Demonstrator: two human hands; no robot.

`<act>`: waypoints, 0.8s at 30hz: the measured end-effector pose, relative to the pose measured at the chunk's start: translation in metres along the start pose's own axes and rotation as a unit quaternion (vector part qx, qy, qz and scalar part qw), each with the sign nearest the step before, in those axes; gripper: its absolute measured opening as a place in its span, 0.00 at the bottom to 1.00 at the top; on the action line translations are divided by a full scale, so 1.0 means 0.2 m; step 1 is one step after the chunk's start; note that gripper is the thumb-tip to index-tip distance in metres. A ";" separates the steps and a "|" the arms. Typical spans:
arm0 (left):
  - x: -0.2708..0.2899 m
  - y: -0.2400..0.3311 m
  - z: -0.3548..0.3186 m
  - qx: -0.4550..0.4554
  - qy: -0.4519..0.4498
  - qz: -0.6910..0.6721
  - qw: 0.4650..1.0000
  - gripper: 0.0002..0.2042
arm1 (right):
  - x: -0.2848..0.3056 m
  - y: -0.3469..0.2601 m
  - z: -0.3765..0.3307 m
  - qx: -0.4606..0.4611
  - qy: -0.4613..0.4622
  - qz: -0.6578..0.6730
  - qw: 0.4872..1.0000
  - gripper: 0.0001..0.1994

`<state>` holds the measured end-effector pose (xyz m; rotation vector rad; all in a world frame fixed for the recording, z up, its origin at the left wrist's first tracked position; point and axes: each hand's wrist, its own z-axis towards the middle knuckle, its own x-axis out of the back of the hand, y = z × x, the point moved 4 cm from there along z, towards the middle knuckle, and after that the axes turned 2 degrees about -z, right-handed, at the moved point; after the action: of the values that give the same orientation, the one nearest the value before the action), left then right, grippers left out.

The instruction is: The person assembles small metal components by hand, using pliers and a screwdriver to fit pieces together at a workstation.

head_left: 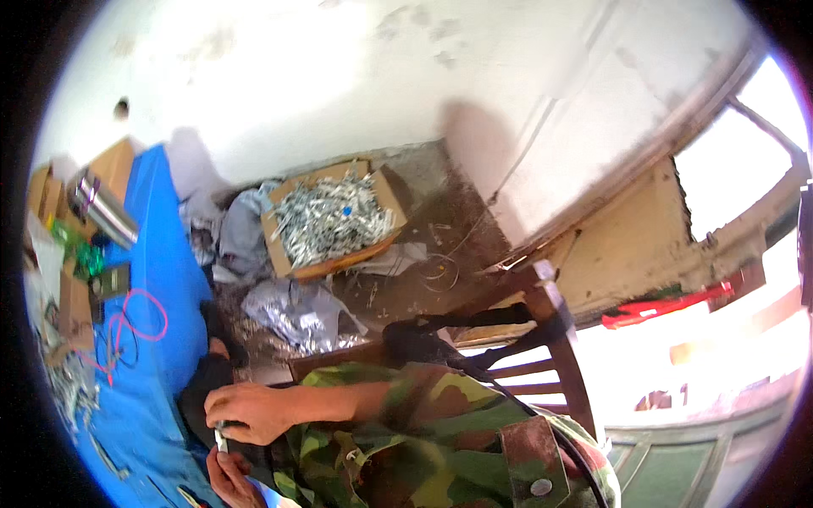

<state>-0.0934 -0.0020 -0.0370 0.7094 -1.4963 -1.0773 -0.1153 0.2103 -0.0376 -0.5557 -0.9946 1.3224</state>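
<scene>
My right hand (254,412) has its fingers bent in a pinch, close beside the edge of the blue-covered table (165,279). Just below it, my left hand (233,479) pinches a small pale strip (221,441) between thumb and finger. The strip's upper end runs up to the fingers of my right hand, where a small dark part shows. Its exact kind is too small to make out. My right forearm comes in from the right in a camouflage sleeve.
An open cardboard box (385,199) heaped with silvery pieces (330,224) stands on the floor by the wall. A clear plastic bag (301,315) lies nearer. On the table are a steel flask (106,209), a pink cable (157,315) and loose silvery pieces (72,385). A wooden chair (563,339) stands right.
</scene>
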 end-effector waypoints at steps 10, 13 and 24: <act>-0.24 0.42 0.17 -0.057 -0.179 0.151 0.970 0.24 | 0.23 -0.06 -0.18 0.032 0.050 -0.283 0.957 0.12; -0.17 0.56 0.13 -0.118 -0.141 0.163 0.969 0.23 | 0.17 -0.22 -0.06 0.044 -0.018 -0.300 0.953 0.13; -0.48 0.80 0.16 -0.355 -0.179 0.163 0.903 0.17 | 0.33 -0.13 -0.21 -0.057 0.000 -0.387 0.920 0.13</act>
<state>-0.0852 0.1551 0.0672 -0.2565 -1.3093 -1.4109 -0.0698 0.2771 -0.0198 -0.1976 -1.1330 0.5590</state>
